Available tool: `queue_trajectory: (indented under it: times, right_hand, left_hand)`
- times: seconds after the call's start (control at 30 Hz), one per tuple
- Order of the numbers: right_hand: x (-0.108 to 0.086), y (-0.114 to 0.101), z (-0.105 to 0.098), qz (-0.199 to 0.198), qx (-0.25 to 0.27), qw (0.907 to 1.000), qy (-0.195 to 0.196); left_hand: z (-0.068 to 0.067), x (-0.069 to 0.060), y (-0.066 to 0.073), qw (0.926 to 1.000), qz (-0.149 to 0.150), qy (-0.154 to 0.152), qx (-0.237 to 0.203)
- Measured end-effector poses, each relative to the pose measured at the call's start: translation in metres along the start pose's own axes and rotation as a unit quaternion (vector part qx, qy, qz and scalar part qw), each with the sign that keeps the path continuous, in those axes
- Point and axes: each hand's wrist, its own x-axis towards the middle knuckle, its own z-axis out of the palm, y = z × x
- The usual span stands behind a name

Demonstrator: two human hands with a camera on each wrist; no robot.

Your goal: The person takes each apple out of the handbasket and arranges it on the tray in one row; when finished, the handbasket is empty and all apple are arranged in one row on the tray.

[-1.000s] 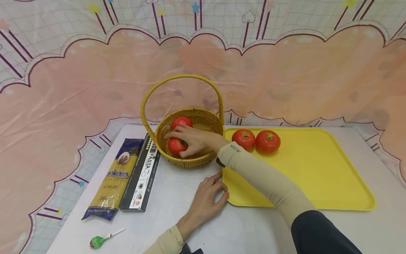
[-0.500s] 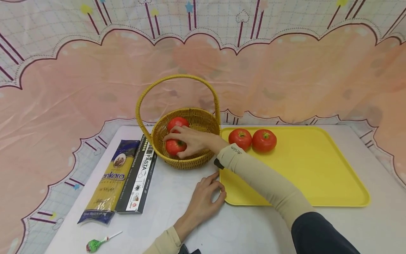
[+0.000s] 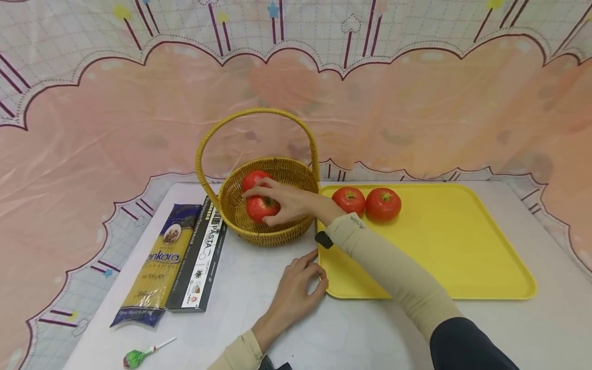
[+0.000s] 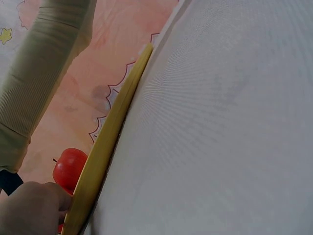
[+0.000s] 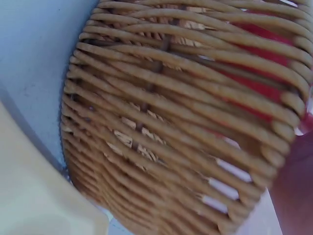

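My right hand (image 3: 290,201) reaches into the yellow wicker basket (image 3: 273,239) in the head view. Its fingers and thumb curl around a red tomato (image 3: 261,208) near the basket's left side. Behind that one, partly covered by the fingers, sits another tomato (image 3: 255,178). Close up, the right wrist view shows the basket's woven wall (image 5: 161,107), with red behind the slats. At the near left corner of the yellow tray (image 3: 444,257), my left hand (image 3: 296,288) has bent fingers and thumb holding the rim. Two tomatoes (image 3: 383,204) lie side by side on the tray's far left part.
Left of the basket lie a spaghetti packet (image 3: 154,267) and a black pasta box (image 3: 199,262), side by side. A green-wrapped lollipop (image 3: 135,358) is near the front left. The basket's tall handle (image 3: 259,110) arches over it. A patterned cloth (image 3: 370,118) hangs behind the table.
The tomato in my right hand has shifted slightly up and right within the basket. The head view has drifted, moving the scene a little left. My left hand stays at the tray corner.
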Motion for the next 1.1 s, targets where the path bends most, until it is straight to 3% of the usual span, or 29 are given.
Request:
queue_trajectory:
  times: [0.4,0.83,1.1]
  right_hand:
    - [-0.027,0.006,-0.009,0.01,0.023,0.9964,0.08]
    - [-0.064,0.013,0.0,0.049,0.084,0.9857,0.137]
    - [-0.08,0.011,-0.002,0.033,0.096,0.9781,0.182]
  left_hand:
    - [0.0,0.0,0.001,0.9999,-0.01,-0.001,-0.004]
    - [0.001,-0.003,-0.001,1.0,-0.006,-0.006,0.001]
    - [0.0,0.0,0.001,0.9999,-0.011,-0.004,-0.004]
